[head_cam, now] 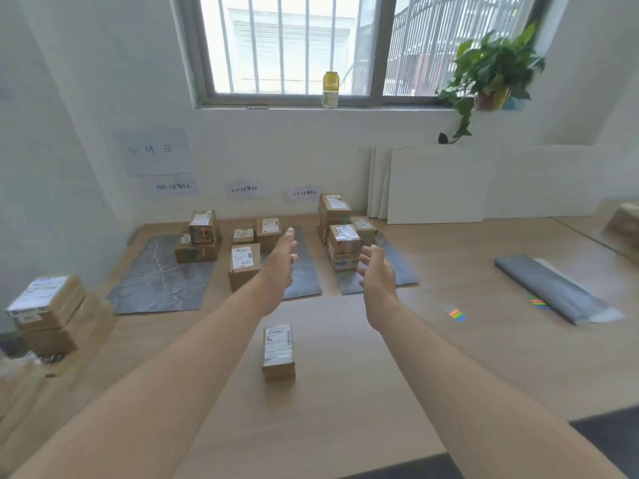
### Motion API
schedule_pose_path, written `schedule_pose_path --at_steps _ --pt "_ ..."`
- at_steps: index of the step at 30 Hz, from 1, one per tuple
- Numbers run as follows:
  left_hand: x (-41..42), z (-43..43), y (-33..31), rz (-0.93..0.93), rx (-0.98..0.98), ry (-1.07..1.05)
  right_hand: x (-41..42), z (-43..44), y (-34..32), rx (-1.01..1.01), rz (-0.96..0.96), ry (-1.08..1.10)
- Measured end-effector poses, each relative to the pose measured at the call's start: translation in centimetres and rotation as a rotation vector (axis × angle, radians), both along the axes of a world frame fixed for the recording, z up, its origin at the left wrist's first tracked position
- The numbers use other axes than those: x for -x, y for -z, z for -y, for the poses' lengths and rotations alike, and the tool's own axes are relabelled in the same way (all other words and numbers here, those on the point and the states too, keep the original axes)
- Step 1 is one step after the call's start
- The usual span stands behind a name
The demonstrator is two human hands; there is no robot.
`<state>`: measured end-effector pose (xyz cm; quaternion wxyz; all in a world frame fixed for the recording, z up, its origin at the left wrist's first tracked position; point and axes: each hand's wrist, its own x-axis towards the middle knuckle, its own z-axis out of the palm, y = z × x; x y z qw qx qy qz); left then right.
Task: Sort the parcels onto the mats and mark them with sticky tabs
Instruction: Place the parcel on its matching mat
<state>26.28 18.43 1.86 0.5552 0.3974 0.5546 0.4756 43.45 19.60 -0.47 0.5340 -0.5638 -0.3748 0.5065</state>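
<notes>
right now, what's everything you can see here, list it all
mats: three, grey, side by side at the table's far side
parcels on mats: about ten, brown, stacked across all three
lone parcel: one, brown, bare table between the forearms
side parcels: at least two, brown, stacked at the table's left edge
sticky tabs: two sets, multicoloured, table's right side
spare mat: one, grey, beside the farther tab set
boards: several, white, leaning on the wall
bottle: one, yellow, window sill
plant: one, green, sill's right end
paper signs: four, pale, on the wall
table: one, light wood
hands: two, open, empty; left hand, right hand, reaching toward the mats
</notes>
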Motion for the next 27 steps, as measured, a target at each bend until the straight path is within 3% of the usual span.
schedule_pose_path --at_steps 13,21,27 --pt "-24.3 -5.1 6.0 0.057 0.174 0.087 -24.8 -3.5 6.1 0.141 0.014 0.121" --pt "-30.4 -13.6 10.0 0.045 0.262 0.176 -31.4 -9.5 11.2 0.257 -0.004 0.198" --pt "-34.4 -22.0 15.9 0.052 0.316 0.291 -34.7 -15.8 17.3 0.345 0.143 0.281"
